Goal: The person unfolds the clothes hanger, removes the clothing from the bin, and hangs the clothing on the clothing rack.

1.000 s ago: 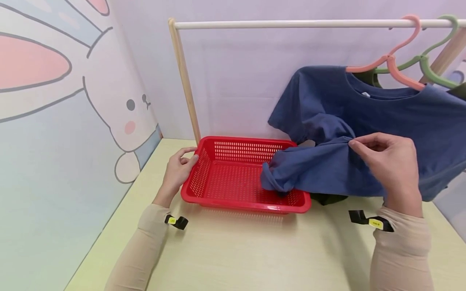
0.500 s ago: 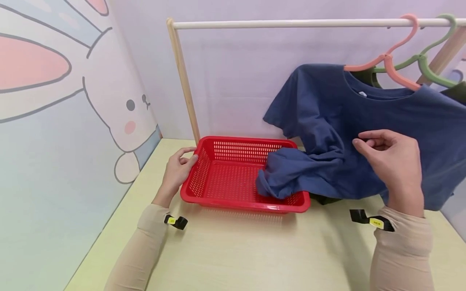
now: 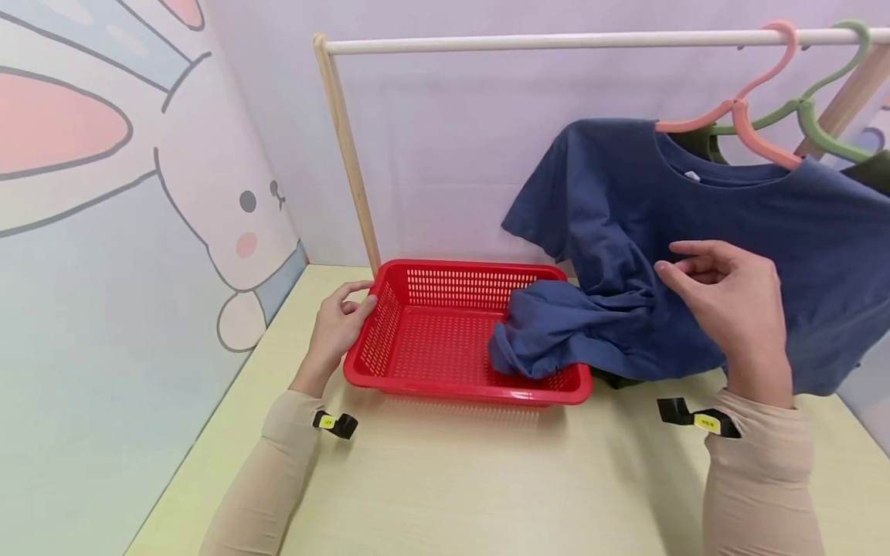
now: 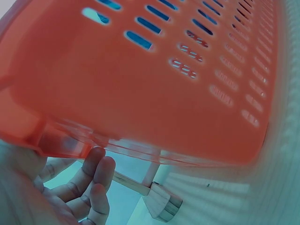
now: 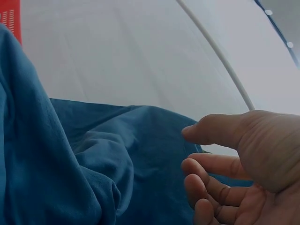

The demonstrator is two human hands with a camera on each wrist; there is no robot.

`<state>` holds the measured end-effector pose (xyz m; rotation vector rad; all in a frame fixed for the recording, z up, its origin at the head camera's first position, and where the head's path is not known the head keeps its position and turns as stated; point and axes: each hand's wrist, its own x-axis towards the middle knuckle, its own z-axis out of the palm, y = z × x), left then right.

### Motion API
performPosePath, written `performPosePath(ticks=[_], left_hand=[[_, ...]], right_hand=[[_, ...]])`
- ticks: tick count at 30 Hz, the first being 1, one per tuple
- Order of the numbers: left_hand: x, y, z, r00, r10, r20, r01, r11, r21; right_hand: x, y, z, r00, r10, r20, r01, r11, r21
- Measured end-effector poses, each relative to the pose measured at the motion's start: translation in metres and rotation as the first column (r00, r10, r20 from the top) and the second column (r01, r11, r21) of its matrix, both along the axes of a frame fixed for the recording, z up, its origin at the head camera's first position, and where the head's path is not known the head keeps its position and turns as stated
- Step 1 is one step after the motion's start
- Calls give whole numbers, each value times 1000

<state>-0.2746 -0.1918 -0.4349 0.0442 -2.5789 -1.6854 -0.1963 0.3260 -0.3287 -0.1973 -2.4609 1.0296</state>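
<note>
My left hand [image 3: 337, 328] holds the left rim of a red perforated plastic basket [image 3: 445, 340], with the thumb over the edge. In the left wrist view, fingers curl beneath the basket's rim [image 4: 18, 124]. A navy T-shirt [image 3: 612, 177] hangs on a pink hanger [image 3: 742, 127], and its bunched lower part lies in the basket's right end. In front of the shirt, my right hand [image 3: 737, 309] has its thumb and fingers apart. Nothing sits between them in the right wrist view, where the blue cloth [image 5: 154, 154] spreads beyond the fingertips.
A white rail [image 3: 528, 42] on wooden legs [image 3: 350, 154] runs across the back. Next to the pink hanger, a green hanger [image 3: 813, 127] carries a dark green garment [image 3: 872, 174], mostly covered by the navy shirt. A rabbit-painted wall [image 3: 125, 309] bounds the pale table [image 3: 501, 486] on the left.
My right hand pinched the shirt's cloth a second ago, then let go; its fingers have spread and it has shifted slightly left. The released cloth has sagged. My left hand stays on the basket.
</note>
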Motion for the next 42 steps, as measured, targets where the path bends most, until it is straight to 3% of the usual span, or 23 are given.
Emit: performPosePath(ticks=[8,20,29,42], left_hand=[[-1,0,-1,1000,-1,-1,1,1000,-2],[-1,-1,-2,1000,-1,4,1,1000,-1],[0,0,-3,1000,5,2,-5,1000,2],[-2,-2,-4,1000,-4,-7,5,1000,14]], right_hand=[[-3,-9,-3,998,31,50,-30,999,-19],[-10,-37,-7,980,186,71,-184,983,-23],[-17,-65,-17,943,324,73,-324,946,-5],[-33,-79,-35,870,431,240,-447,894,15]])
